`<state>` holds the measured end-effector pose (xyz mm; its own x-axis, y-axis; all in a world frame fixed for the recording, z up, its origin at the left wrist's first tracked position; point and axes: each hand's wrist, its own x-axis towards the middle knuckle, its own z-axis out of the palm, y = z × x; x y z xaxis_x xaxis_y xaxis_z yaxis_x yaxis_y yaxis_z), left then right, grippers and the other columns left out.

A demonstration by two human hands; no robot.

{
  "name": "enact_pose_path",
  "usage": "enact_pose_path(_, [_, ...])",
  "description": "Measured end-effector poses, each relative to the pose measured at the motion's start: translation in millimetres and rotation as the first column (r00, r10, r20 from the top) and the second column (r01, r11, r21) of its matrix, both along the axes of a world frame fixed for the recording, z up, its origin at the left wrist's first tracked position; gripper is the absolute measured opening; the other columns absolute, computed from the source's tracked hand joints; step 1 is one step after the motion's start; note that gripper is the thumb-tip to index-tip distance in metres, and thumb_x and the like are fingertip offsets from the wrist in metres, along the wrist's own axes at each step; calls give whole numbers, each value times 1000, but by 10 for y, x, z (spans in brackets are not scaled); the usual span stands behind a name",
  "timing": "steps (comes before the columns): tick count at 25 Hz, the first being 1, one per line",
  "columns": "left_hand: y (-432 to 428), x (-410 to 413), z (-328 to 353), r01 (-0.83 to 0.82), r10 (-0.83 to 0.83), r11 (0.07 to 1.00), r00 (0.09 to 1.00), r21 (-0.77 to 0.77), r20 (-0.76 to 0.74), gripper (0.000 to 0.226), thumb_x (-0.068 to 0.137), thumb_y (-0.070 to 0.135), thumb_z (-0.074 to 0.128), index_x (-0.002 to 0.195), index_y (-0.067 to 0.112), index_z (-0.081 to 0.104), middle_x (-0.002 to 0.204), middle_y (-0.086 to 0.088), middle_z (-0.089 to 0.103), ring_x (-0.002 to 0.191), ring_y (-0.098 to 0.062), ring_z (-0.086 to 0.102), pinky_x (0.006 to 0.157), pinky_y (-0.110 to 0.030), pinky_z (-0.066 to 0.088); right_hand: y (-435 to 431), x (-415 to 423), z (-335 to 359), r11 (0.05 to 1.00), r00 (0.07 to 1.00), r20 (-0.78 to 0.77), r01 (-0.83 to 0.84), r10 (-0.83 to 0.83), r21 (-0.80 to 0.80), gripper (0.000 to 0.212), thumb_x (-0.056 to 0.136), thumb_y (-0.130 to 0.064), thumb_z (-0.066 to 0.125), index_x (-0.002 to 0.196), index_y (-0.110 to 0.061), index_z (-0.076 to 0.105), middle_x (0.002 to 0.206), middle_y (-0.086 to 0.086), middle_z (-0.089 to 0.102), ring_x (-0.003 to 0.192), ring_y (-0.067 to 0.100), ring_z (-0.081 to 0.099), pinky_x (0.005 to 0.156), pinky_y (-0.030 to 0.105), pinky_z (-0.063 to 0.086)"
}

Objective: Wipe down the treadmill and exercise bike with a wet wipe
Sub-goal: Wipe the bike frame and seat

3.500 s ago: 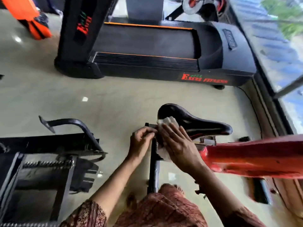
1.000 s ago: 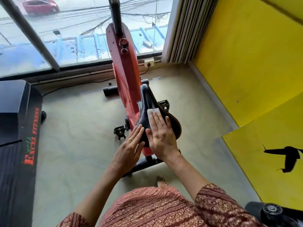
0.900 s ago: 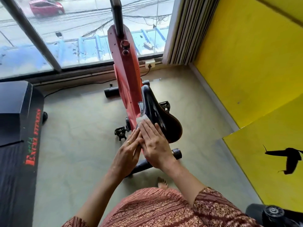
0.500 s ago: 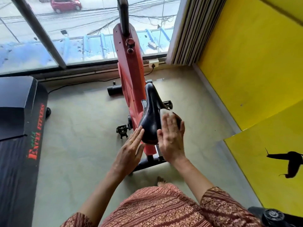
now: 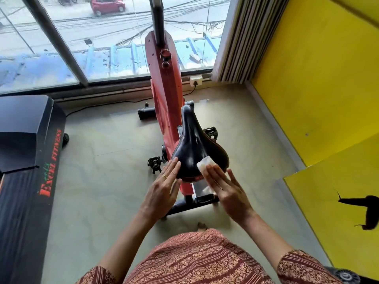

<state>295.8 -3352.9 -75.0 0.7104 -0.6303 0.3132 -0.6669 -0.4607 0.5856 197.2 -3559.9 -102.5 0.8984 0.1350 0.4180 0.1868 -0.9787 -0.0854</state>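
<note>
Nearest are the two hands, both with straight fingers and gripping nothing. The left hand (image 5: 162, 191) (one ring (image 5: 164, 176) on a finger) lies flat against the rear left edge of the one black saddle (image 5: 194, 148). The right hand (image 5: 227, 190) presses the single white wipe (image 5: 205, 163) onto the saddle's rear right part. The wipe lies under its fingertips, with a crumpled corner showing just beyond them and a little more below the saddle's back edge.

The saddle belongs to one red exercise bike (image 5: 166, 89), whose frame rises away towards the window. Two black pedals show, one low on the left (image 5: 154, 162) and one on the right (image 5: 210, 133) just beside the saddle.

To the left, well apart from the bike, stands one black treadmill (image 5: 24, 160). Its side carries red lettering (image 5: 50, 162) reading "EXCEL FITNESS", with small green marks above the first word that are too small to read.

Further off, one white wall socket (image 5: 195, 80) with a plug in it sits below the window sill, just beside the striped blinds (image 5: 233, 37). A yellow wall (image 5: 317, 78) fills the right side. Through the glass, one red car (image 5: 107, 5) is on the street.
</note>
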Motion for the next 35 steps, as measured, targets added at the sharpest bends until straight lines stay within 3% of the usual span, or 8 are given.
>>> enact_pose_path(5, [-40,-1,-5,-7,7,1000,1000,5,-7,47,94,15,42,134,-10,45,143,-19,41,136,-21,34,115,-21,22,391,354,109,967,965,51,-255,256,-18,46,98,1,37,143,-6,36,149,9,37,141,22,32,117,41,23])
enact_pose_path(9, [-54,11,37,-24,23,999,1000,45,17,47,94,17,41,133,-9,46,142,-20,42,134,-23,36,115,-19,19,-36,230,0,988,989,105,-90,104,-125,47,97,2,37,143,-8,37,148,8,38,140,22,34,115,48,22])
enact_pose_path(12, [-144,14,45,-64,64,997,998,33,-3,47,95,17,40,133,-10,46,141,-20,42,135,-21,35,115,-18,17,-164,108,-26,984,991,75,102,-114,147,49,94,-9,50,142,-4,39,147,11,40,139,26,35,117,47,20])
enact_pose_path(16, [-243,30,82,-67,68,997,998,46,-15,48,95,19,39,133,-10,45,141,-20,42,136,-18,31,115,-17,14,-108,328,85,777,957,-167,290,-237,558,51,103,-28,25,144,2,35,150,15,35,142,24,29,117,34,24])
enact_pose_path(19, [-317,97,83,-71,74,996,996,56,-42,50,96,22,37,135,-9,43,144,-17,38,138,-22,29,116,-20,14,-4,584,210,850,920,-276,371,-280,373,55,101,-25,17,145,7,28,152,20,28,144,32,22,120,38,16])
enact_pose_path(23, [-395,169,101,-72,75,995,997,75,-36,52,97,26,37,136,-7,41,145,-10,33,138,-19,28,117,-20,13,91,273,182,982,992,-120,53,-31,184,50,102,-23,33,147,-1,29,155,16,26,145,27,19,118,44,20])
enact_pose_path(29, [-523,250,151,-112,119,988,991,102,-62,56,96,31,35,139,-5,38,146,-7,29,141,-18,24,116,-17,6,-181,523,341,578,919,-385,358,-80,734,53,101,-30,25,148,-6,26,155,4,25,144,16,24,113,12,15])
enact_pose_path(35, [-639,351,176,-171,184,979,974,109,-131,64,94,40,30,142,-1,34,148,-3,26,140,-12,20,113,-8,4,-190,1279,466,919,828,-561,226,-7,322,58,103,-34,15,150,1,14,158,17,13,147,22,10,120,33,8])
